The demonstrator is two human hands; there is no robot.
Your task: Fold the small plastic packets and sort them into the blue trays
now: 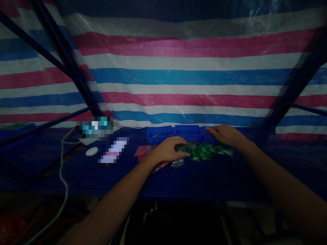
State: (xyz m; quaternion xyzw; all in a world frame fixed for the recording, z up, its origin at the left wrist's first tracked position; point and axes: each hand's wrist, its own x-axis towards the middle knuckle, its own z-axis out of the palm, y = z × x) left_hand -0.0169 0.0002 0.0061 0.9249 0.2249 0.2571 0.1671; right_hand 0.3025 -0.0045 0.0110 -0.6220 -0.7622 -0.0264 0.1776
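Note:
My left hand curves over the near edge of a pile of green shiny pieces, thumb and fingers apart. Under and beside it lie small clear plastic packets and a flat red or pink plastic bag, partly covered by the hand and forearm. My right hand is at the right-hand blue bin, its thumb stretched out over the bin. The other fingers are partly hidden, and nothing shows in them. What the green pieces are is too dark to tell.
Two more blue bins, a middle one and a left one, line the back of the blue table. To the left lie a blurred phone-like item, a white round object and a white cable. A striped tarp hangs behind.

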